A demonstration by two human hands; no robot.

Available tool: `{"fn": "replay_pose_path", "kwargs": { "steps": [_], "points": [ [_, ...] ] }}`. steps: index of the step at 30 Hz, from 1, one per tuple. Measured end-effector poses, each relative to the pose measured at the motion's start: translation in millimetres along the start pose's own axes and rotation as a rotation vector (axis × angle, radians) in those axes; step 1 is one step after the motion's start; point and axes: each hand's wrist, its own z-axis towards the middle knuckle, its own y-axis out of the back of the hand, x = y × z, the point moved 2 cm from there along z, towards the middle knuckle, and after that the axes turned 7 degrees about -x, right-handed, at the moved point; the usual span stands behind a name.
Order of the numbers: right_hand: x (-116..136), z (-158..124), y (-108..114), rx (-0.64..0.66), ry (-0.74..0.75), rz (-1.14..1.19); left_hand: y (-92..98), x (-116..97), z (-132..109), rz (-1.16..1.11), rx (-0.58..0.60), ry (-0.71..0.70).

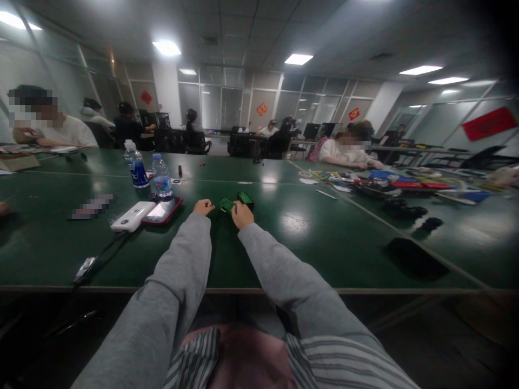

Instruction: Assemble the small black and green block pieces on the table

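Note:
Over the middle of the green table, my right hand [243, 215] is closed on the edge of a small green-patterned card deck [226, 205], which is tilted slightly. Just beyond that hand stands a dark little box with a green-patterned top [245, 199]; the hand partly covers it. My left hand [203, 207] is a short way left of the deck, apart from it. Its fingers are curled in, and nothing shows between them. Fine print on the deck is too small to read.
To the left lie a white power bank [133, 216] with a cable and a red-edged phone [162, 209]. Two bottles, one blue-labelled [137, 166] and one clear [162, 177], stand behind them. A black pouch [416, 257] and scattered tools are at right. Other people sit around.

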Motion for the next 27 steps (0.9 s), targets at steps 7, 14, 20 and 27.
{"fn": "replay_pose_path", "kwargs": {
  "steps": [7, 14, 20, 27],
  "points": [
    [5.6, -0.4, -5.8, 0.037, 0.099, -0.011, -1.2, 2.2, 0.3, -0.007, 0.002, 0.013],
    [-7.0, -5.3, 5.7, 0.157, 0.169, 0.090, -0.5, 0.2, 0.6, 0.014, -0.009, 0.027],
    [-53.5, -50.7, 77.4, 0.390, 0.449, 0.361, -0.7, 0.6, 0.8, 0.000, -0.019, 0.037],
    [-216.6, -105.4, 211.9, 0.187, 0.026, 0.087, 0.5, 0.6, -0.7, 0.005, 0.000, 0.056]
  ]
}}
